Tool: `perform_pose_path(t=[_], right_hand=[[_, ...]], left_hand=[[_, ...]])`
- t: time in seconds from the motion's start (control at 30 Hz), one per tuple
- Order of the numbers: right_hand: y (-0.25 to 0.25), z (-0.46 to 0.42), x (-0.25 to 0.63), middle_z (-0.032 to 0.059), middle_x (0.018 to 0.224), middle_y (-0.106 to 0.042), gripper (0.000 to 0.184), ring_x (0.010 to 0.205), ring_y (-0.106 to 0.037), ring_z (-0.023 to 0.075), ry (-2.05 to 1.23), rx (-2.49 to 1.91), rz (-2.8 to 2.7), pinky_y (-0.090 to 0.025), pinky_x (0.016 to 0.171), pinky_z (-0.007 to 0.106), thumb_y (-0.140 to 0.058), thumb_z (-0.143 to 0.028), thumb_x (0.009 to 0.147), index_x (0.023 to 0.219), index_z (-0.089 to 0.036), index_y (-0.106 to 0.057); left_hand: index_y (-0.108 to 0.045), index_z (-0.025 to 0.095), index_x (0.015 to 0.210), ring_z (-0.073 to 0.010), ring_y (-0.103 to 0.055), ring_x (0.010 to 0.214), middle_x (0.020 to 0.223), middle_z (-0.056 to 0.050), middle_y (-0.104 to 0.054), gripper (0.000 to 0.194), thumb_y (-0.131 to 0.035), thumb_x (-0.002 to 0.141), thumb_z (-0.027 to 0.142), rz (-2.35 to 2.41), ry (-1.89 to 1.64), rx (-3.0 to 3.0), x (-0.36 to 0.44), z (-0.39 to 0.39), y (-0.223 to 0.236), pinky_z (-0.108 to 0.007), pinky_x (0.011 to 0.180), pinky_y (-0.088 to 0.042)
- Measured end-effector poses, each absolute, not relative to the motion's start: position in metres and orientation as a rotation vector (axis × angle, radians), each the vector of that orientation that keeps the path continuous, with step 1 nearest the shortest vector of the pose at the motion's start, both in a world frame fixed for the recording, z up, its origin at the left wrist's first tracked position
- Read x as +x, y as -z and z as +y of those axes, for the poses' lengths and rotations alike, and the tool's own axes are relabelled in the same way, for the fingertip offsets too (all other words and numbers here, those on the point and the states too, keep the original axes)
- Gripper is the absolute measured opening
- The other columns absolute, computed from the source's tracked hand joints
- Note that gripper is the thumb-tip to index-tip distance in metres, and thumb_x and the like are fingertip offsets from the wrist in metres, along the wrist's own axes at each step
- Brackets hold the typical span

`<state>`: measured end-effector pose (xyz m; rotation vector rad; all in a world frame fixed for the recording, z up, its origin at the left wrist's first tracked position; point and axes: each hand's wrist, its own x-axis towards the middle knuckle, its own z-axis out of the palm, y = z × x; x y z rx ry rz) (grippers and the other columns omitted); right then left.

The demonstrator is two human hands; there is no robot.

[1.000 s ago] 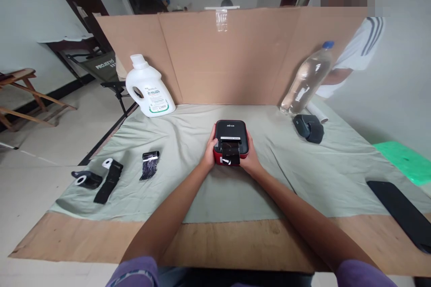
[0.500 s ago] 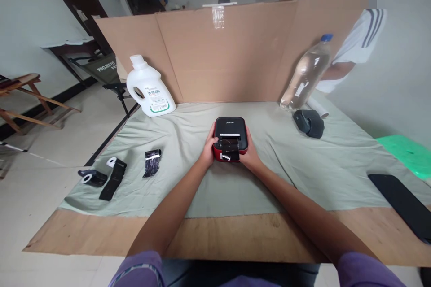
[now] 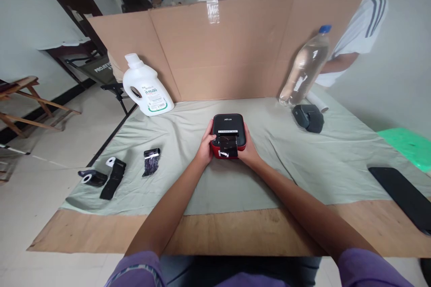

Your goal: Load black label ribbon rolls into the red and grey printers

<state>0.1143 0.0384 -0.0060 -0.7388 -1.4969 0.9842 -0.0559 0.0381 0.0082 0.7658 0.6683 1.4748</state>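
A small black and red label printer (image 3: 228,123) sits at the middle of the cloth, between my hands. A glossy dark strip (image 3: 228,147) comes out of its front slot and hangs down over the red lower part. My left hand (image 3: 204,145) grips the printer's left side, its thumb on the top edge by the slot. Around the right side my right hand (image 3: 249,149) is closed, with its fingers partly hidden behind the casing. To the left lies a small dark roll with a crinkled film end (image 3: 151,161).
Rolls of black strip (image 3: 112,179) lie at the left. A white jug (image 3: 148,87) and a water bottle (image 3: 306,69) stand before a cardboard screen (image 3: 222,54). At the right are a black device (image 3: 308,118) and a phone (image 3: 400,197). A person's sleeve (image 3: 363,27) shows behind the screen.
The view has shifted slightly, so the scene sits a little higher in the picture. Both hands keep the same hold on the printer.
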Motion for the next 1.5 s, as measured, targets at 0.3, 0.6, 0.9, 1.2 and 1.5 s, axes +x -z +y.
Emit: perform_pose_path(t=[0.3,0.6,0.9,1.2,1.5], right_hand=[[0.005,0.037,0.116,0.0139,0.163,-0.04,0.12,0.148,-0.042,0.0345,-0.949,-0.737,-1.518,-0.028,0.126,0.055,-0.088,-0.047,0.067,0.163,-0.024,-0.02],[-0.002,0.037,0.112,0.0181,0.158,-0.045,0.119,0.142,-0.05,0.0339,-0.947,-0.684,-1.491,-0.035,0.122,0.051,-0.091,-0.049,0.063,0.16,-0.02,-0.028],[0.006,0.037,0.117,0.0119,0.165,-0.037,0.123,0.15,-0.04,0.0357,-0.977,-0.793,-1.519,-0.026,0.126,0.057,-0.093,-0.046,0.062,0.163,-0.028,-0.024],[0.012,0.04,0.119,0.0081,0.166,-0.035,0.117,0.154,-0.033,0.0324,-0.943,-0.824,-1.545,-0.021,0.127,0.058,-0.09,-0.048,0.066,0.162,-0.031,-0.025],[0.002,0.034,0.117,0.0111,0.167,-0.034,0.125,0.151,-0.038,0.0344,-0.981,-0.784,-1.534,-0.025,0.127,0.058,-0.089,-0.049,0.067,0.165,-0.028,-0.016]], left_hand=[[-0.057,0.032,0.147,-0.0285,-0.033,0.154,0.16,0.005,-0.046,0.077,-0.069,0.072,0.018,0.665,-1.479,0.783,-0.061,0.04,-0.007,-0.043,0.127,-0.028],[-0.051,0.033,0.152,-0.0254,-0.036,0.153,0.156,0.004,-0.051,0.079,-0.071,0.076,0.023,0.607,-1.468,0.774,-0.06,0.038,-0.004,-0.041,0.129,-0.025],[-0.049,0.034,0.153,-0.0246,-0.032,0.155,0.161,0.003,-0.045,0.066,-0.068,0.091,0.042,0.584,-1.446,0.822,-0.06,0.034,0.0,-0.04,0.128,-0.025],[-0.052,0.034,0.151,-0.0224,-0.023,0.158,0.164,0.006,-0.039,0.062,-0.061,0.094,0.056,0.568,-1.477,0.881,-0.057,0.036,0.006,-0.037,0.13,-0.019],[-0.052,0.033,0.152,-0.02,-0.02,0.159,0.163,0.008,-0.04,0.06,-0.054,0.097,0.057,0.594,-1.521,0.846,-0.051,0.04,0.009,-0.035,0.131,-0.017]])
